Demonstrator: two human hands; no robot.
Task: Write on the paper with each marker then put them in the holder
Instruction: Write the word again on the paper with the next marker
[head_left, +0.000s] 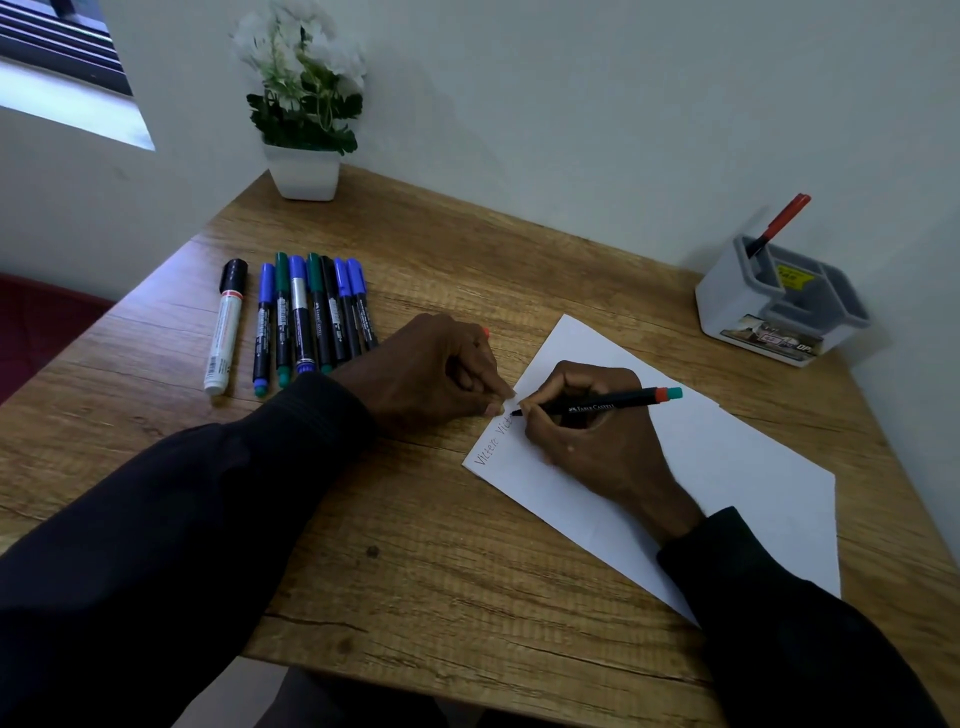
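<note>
The right hand (582, 431) pinches a marker (597, 404), its tip on the paper (753, 467) near one edge. The left hand (436, 374) is curled, probably around an orange cap (485, 332), and rests at the paper's edge. Keep the sheet pinned and the strokes light; the holder (727, 312) stands well apart.

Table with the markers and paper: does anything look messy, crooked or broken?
Nothing is spilled or broken. Only the paper looks crooked: it lies turned at an angle to the edges of the table, likely just for writing. The right hand grips a marker on it; the left hand holds what seems its cap.
</note>
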